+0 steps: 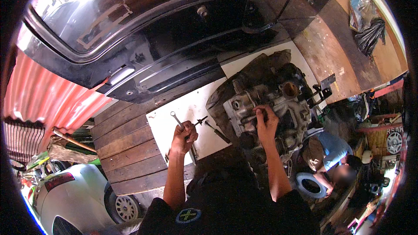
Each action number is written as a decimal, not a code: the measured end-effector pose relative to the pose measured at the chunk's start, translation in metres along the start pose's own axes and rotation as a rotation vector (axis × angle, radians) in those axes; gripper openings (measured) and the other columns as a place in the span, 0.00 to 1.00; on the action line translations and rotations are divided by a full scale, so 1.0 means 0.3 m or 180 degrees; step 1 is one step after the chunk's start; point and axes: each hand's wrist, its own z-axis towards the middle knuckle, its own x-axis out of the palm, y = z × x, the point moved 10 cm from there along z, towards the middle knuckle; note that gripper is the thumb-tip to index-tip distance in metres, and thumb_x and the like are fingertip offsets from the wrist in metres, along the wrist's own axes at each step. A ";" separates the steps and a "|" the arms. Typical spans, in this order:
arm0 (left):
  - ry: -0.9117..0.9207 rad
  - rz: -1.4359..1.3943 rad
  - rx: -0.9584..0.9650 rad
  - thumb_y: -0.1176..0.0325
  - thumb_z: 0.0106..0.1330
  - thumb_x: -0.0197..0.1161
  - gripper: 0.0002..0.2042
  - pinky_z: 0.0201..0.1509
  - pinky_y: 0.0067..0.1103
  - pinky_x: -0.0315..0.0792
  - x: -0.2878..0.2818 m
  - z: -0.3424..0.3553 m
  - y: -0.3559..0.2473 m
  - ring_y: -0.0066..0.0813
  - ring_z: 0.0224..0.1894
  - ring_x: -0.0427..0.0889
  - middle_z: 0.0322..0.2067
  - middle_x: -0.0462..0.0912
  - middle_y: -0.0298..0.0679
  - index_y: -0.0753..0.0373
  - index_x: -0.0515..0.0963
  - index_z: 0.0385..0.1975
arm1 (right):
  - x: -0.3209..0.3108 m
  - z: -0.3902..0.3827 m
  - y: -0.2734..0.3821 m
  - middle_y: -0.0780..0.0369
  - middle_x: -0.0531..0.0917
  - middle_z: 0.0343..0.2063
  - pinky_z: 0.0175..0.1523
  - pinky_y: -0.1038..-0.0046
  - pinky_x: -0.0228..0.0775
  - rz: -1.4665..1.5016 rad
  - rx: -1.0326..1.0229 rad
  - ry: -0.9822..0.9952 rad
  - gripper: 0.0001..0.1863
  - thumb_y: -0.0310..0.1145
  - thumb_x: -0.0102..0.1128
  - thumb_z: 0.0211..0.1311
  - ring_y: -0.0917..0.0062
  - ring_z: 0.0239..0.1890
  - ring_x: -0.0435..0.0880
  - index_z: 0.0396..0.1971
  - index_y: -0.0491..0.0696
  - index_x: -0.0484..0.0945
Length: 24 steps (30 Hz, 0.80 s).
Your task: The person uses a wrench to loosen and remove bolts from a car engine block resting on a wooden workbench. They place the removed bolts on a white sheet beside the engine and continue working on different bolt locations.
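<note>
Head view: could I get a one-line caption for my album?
Left hand holding a wrench over a white board, right hand at a grimy engine.

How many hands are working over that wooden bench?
2: the left hand grips a ring-ended wrench above the white board; the right hand is over the greasy engine. Neither is hidden, though some fingers are.
</note>
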 end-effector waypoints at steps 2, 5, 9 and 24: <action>0.0036 0.0059 0.0055 0.71 0.64 0.60 0.09 0.22 0.19 0.56 0.026 0.005 0.023 0.18 0.14 0.60 0.16 0.64 0.28 0.57 0.67 0.25 | -0.014 -0.006 0.007 0.57 0.82 0.29 0.40 0.70 0.71 0.0026 0.0073 -0.0155 0.07 0.31 0.54 0.65 0.69 0.33 0.82 0.36 0.44 0.79; 0.0019 0.0423 0.0288 0.67 0.64 0.64 0.12 0.25 0.21 0.56 0.055 -0.026 0.042 0.19 0.17 0.60 0.16 0.63 0.28 0.56 0.66 0.24 | -0.033 -0.066 0.156 0.55 0.83 0.33 0.43 0.66 0.73 -0.0572 -0.0557 -0.0230 0.07 0.29 0.55 0.64 0.62 0.36 0.83 0.39 0.45 0.78; 0.0206 0.0698 0.0008 0.66 0.65 0.63 0.12 0.26 0.21 0.57 0.094 -0.077 0.083 0.22 0.22 0.64 0.21 0.65 0.29 0.57 0.66 0.24 | 0.068 -0.200 0.289 0.55 0.83 0.37 0.43 0.67 0.73 -0.0385 -0.0740 0.0491 0.09 0.29 0.55 0.65 0.63 0.36 0.82 0.42 0.44 0.78; -0.0044 0.1749 0.0467 0.53 0.68 0.60 0.27 0.38 0.19 0.64 0.172 -0.376 0.058 0.21 0.32 0.70 0.27 0.73 0.33 0.64 0.65 0.60 | 0.361 -0.474 0.195 0.56 0.85 0.40 0.41 0.72 0.78 0.0823 -0.0168 0.2208 0.18 0.30 0.62 0.63 0.74 0.36 0.86 0.53 0.46 0.78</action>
